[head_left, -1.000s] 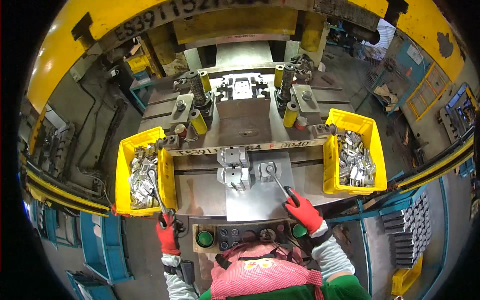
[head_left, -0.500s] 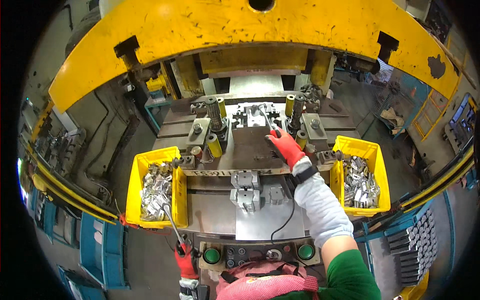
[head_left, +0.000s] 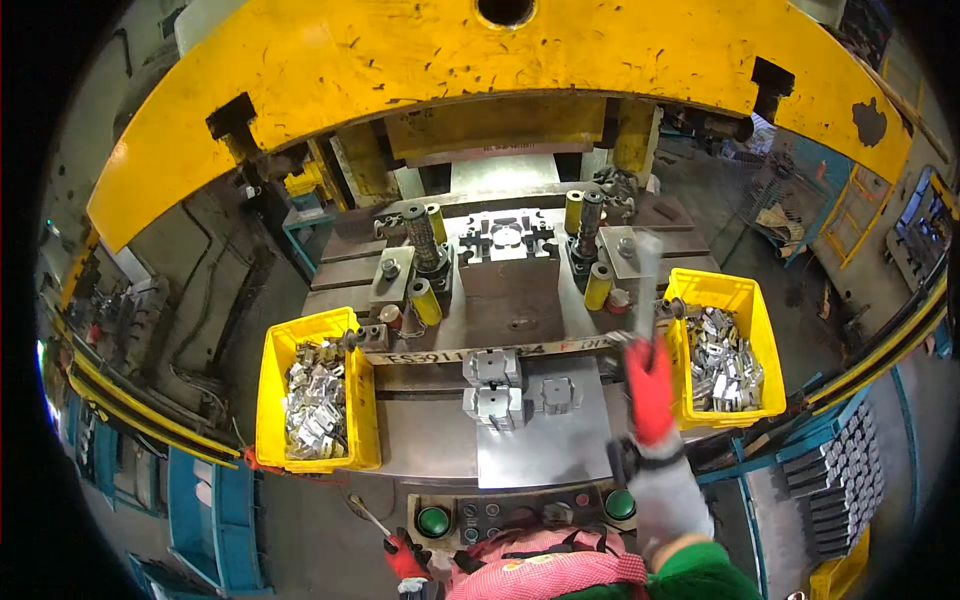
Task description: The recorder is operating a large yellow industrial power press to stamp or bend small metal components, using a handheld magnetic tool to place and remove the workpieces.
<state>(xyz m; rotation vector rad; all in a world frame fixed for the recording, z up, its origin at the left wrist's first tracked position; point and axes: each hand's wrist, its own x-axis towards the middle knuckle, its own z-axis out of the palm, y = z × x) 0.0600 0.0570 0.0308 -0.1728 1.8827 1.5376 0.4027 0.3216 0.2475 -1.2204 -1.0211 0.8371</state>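
Observation:
My right hand [head_left: 652, 390], in a red glove, is closed around a slim metal rod tool [head_left: 648, 290]. That tool points up beside the right yellow bin [head_left: 775, 350], and motion blurs it. Low in the picture, my left hand [head_left: 405, 556], also red-gloved, is closed on another slim metal rod [head_left: 372, 518] beside the control panel. Its tip reaches up and left, below the left yellow bin [head_left: 365, 430]. Small metal parts fill both bins. Ahead, a lit die [head_left: 508, 235] sits in the press, with no hand at it.
The yellow press beam [head_left: 500, 65] arches overhead. Guide posts [head_left: 420, 238] flank the die. Grey metal blocks [head_left: 495, 406] stack on the front plate [head_left: 540, 455]. A control panel with green buttons [head_left: 433, 521] lies near me; a rack of parts [head_left: 845, 480] stands at right.
My right hand has pulled its rod away from the die, back and right toward the right bin. My left hand has drawn its rod down and away from the left bin.

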